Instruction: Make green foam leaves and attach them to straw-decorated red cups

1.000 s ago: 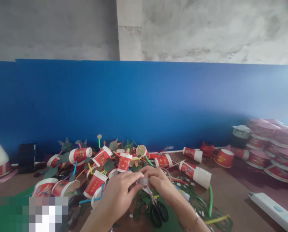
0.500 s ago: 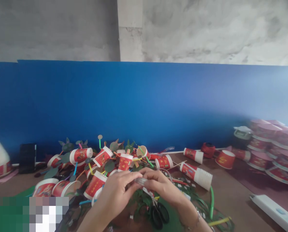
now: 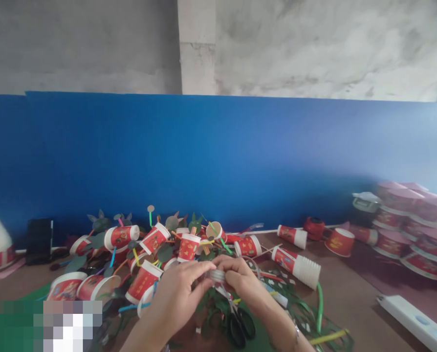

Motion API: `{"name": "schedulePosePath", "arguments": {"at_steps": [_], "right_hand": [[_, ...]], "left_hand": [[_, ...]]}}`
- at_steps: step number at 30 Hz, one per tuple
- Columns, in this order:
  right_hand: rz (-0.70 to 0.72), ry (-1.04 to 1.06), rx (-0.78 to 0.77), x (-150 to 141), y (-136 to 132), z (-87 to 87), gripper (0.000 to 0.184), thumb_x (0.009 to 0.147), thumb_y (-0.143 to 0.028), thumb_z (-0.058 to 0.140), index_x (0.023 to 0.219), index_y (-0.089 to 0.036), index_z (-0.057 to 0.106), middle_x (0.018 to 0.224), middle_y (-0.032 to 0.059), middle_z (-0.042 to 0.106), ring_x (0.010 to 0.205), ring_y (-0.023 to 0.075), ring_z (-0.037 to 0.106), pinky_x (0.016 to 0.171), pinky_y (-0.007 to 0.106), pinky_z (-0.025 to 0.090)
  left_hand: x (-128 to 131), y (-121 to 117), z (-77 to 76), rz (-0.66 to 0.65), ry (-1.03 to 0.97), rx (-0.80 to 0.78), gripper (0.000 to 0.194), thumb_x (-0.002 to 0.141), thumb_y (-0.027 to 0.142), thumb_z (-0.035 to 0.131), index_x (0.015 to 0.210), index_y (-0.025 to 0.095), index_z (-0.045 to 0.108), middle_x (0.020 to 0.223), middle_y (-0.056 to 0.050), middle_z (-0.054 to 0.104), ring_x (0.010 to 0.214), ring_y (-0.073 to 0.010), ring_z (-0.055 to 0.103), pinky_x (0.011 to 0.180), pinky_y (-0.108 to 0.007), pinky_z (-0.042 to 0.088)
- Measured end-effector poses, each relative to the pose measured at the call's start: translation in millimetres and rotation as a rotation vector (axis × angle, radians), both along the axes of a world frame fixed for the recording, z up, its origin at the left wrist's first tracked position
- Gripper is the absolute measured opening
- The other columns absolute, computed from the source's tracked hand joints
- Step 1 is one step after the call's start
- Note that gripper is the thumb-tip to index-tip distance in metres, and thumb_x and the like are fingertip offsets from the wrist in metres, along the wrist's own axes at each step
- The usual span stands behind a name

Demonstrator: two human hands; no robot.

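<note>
My left hand (image 3: 180, 296) and my right hand (image 3: 242, 281) meet at the bottom middle, fingers pinched together on a small clear roll of tape (image 3: 217, 275) held between them. Just below the hands lie black-handled scissors (image 3: 238, 320) on green paper scraps (image 3: 306, 313). Behind the hands is a heap of red paper cups (image 3: 156, 254) with coloured straws and green paper leaves stuck on them.
A stack of white-rimmed red cups (image 3: 297, 266) lies on its side to the right. Red paper bowls (image 3: 412, 222) are piled at the far right, a white power strip (image 3: 416, 320) lies at bottom right. A blue wall runs behind the brown table (image 3: 354, 298).
My hands have stayed together on the tape, shifting only slightly; the fingers have worked a little on it. The view has tilted marginally.
</note>
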State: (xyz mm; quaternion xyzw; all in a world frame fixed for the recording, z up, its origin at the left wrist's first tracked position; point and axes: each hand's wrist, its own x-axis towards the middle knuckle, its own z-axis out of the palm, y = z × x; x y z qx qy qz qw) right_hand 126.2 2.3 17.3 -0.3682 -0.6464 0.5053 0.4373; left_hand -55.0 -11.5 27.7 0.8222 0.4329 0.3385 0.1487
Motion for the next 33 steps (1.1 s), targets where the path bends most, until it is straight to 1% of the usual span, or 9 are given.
{"name": "schedulePosePath", "arguments": {"at_steps": [2, 4, 5, 7, 10, 12, 16, 23, 33], "right_hand": [[0.089, 0.048, -0.028, 1.7, -0.2, 0.5, 0.023, 0.060, -0.009, 0.044, 0.072, -0.016, 0.063, 0.084, 0.0025, 0.061, 0.068, 0.0126, 0.050, 0.056, 0.022, 0.035], [0.135, 0.083, -0.031, 3.2, 0.7, 0.8, 0.037, 0.065, -0.009, 0.051, 0.098, -0.018, 0.063, 0.087, 0.0016, 0.063, 0.072, 0.0132, 0.053, 0.060, 0.022, 0.038], [0.119, 0.079, -0.021, 3.6, 1.7, 0.4, 0.038, 0.067, -0.011, 0.054, 0.103, -0.018, 0.062, 0.088, 0.0019, 0.064, 0.074, 0.0138, 0.054, 0.062, 0.023, 0.040], [0.031, 0.028, 0.042, 3.9, 4.8, -1.8, 0.029, 0.069, -0.014, 0.059, 0.097, -0.017, 0.065, 0.087, 0.0034, 0.065, 0.075, 0.0150, 0.056, 0.064, 0.025, 0.042], [-0.091, -0.095, 0.181, 4.6, 8.9, -5.3, 0.022, 0.070, -0.014, 0.061, 0.090, -0.016, 0.070, 0.083, 0.0043, 0.066, 0.074, 0.0161, 0.057, 0.064, 0.026, 0.044], [-0.112, -0.151, 0.266, 5.4, 9.4, -5.8, 0.027, 0.070, -0.011, 0.061, 0.094, -0.018, 0.071, 0.088, 0.0051, 0.068, 0.080, 0.0177, 0.059, 0.068, 0.027, 0.045], [-0.074, -0.178, 0.358, 6.0, 6.6, -3.6, 0.044, 0.070, -0.001, 0.053, 0.107, -0.021, 0.068, 0.102, 0.0058, 0.068, 0.091, 0.0193, 0.061, 0.076, 0.030, 0.048], [-0.062, -0.201, 0.339, 5.8, 3.8, -2.8, 0.042, 0.074, -0.004, 0.053, 0.110, -0.021, 0.067, 0.102, 0.0064, 0.067, 0.090, 0.0190, 0.062, 0.074, 0.029, 0.049], [-0.005, -0.178, 0.290, 5.6, -1.8, 7.3, 0.040, 0.072, -0.002, 0.048, 0.100, -0.020, 0.070, 0.099, 0.0052, 0.066, 0.085, 0.0165, 0.059, 0.074, 0.027, 0.049]], "left_hand": [[0.0, 0.9, -0.2, 0.041, -0.070, -0.071, 0.020, 0.084, 0.032, 0.058, 0.102, 0.029, 0.064, 0.094, 0.001, 0.071, 0.085, -0.0189, 0.064, 0.078, -0.026, 0.045], [1.0, 1.8, -0.6, 0.076, -0.152, -0.160, 0.017, 0.083, 0.033, 0.059, 0.097, 0.027, 0.064, 0.082, 0.002, 0.070, 0.075, -0.0173, 0.063, 0.071, -0.025, 0.045], [2.0, 2.2, -0.7, 0.084, -0.186, -0.204, 0.016, 0.082, 0.034, 0.059, 0.095, 0.026, 0.063, 0.075, 0.002, 0.068, 0.070, -0.0166, 0.061, 0.066, -0.024, 0.044], [4.3, 2.8, -0.4, 0.086, -0.240, -0.265, 0.015, 0.080, 0.034, 0.060, 0.091, 0.024, 0.063, 0.069, 0.003, 0.063, 0.065, -0.0160, 0.058, 0.062, -0.024, 0.043], [6.7, 3.5, 0.8, 0.058, -0.303, -0.272, 0.018, 0.079, 0.034, 0.060, 0.093, 0.022, 0.063, 0.079, 0.000, 0.063, 0.071, -0.0170, 0.057, 0.064, -0.025, 0.044], [6.9, 4.2, 0.9, 0.021, -0.332, -0.244, 0.019, 0.081, 0.034, 0.058, 0.094, 0.022, 0.063, 0.088, -0.002, 0.062, 0.077, -0.0179, 0.057, 0.067, -0.026, 0.044], [6.6, 6.1, -1.3, -0.038, -0.340, -0.281, 0.018, 0.085, 0.032, 0.053, 0.092, 0.021, 0.064, 0.089, -0.003, 0.060, 0.080, -0.0177, 0.056, 0.070, -0.027, 0.044], [8.6, 5.9, 1.6, -0.104, -0.384, -0.420, 0.019, 0.083, 0.033, 0.055, 0.085, 0.018, 0.065, 0.090, -0.003, 0.059, 0.081, -0.0173, 0.055, 0.070, -0.026, 0.043], [13.0, 3.0, 1.1, -0.071, -0.430, -0.411, 0.011, 0.080, 0.024, 0.053, 0.073, 0.018, 0.058, 0.083, 0.000, 0.055, 0.079, -0.0159, 0.053, 0.070, -0.025, 0.041]]}}
